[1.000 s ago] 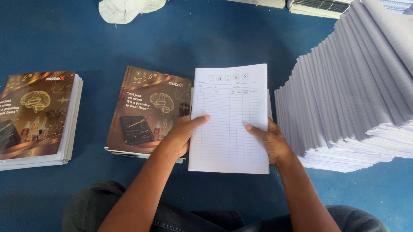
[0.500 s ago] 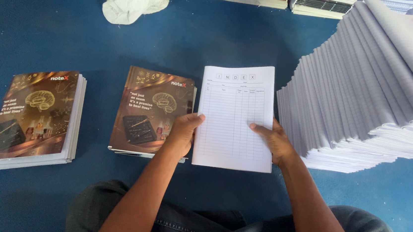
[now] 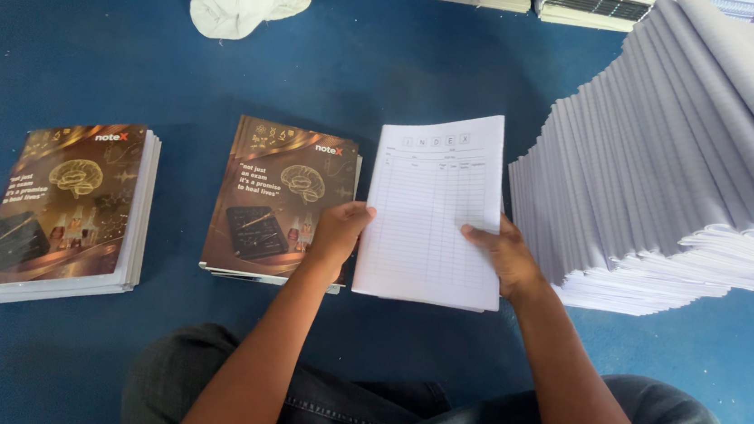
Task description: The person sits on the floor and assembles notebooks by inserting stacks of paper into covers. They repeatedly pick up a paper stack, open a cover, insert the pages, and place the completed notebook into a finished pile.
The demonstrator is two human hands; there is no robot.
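Between two hands above a blue floor, a white bundle of ruled pages is held flat, its printed table sheet facing up. Left hand grips the bundle's left edge, right hand its right edge, both clamped on it. Just left of the left hand lies a brown-covered notebook; further left, a second one. Beside the right hand rises a slanting stack of white pages.
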